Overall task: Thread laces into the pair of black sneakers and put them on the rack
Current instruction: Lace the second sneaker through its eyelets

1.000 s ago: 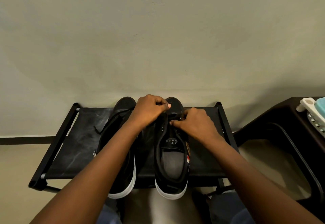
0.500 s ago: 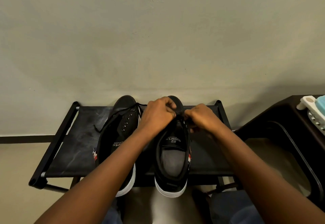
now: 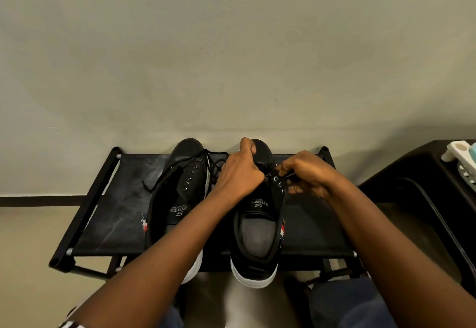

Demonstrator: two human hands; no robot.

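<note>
Two black sneakers with white soles stand side by side on a low black rack [image 3: 113,214], toes toward the wall. The left sneaker [image 3: 180,193] has a loose black lace [image 3: 159,180] trailing from its top eyelets onto the rack. Over the front of the right sneaker [image 3: 257,235], my left hand [image 3: 240,173] grips the upper near the toe. My right hand [image 3: 304,173] pinches the end of a black lace beside the right row of eyelets [image 3: 278,182].
A plain wall rises right behind the rack. A dark table [image 3: 422,173] stands at the right with a white and teal object [image 3: 463,157] on it. My knees in blue trousers [image 3: 355,307] are below the rack's front edge.
Both hands have shifted toward the toe and right side of the right sneaker. My left arm has uncovered more of the left sneaker, and my right hand now pinches the lace by the eyelets.
</note>
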